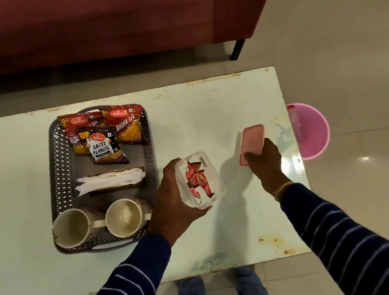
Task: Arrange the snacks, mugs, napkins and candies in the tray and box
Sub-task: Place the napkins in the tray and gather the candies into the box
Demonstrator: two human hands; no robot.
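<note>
Striped sleeves [353, 244] reach over the white table [207, 109], where the left hand [171, 202] curls round the near end and left side of a clear plastic box [200, 180] holding red-wrapped candies [197, 180], lifted just right of the tray [63, 169]. Well apart to the right, the right hand [265, 161] grips the lower end of a pink lid [251, 141], tilted up. Inside the tray lie three snack packets [106, 133] at the far end, white napkins [111, 180] in the middle and two mugs [98, 222] nearest.
</note>
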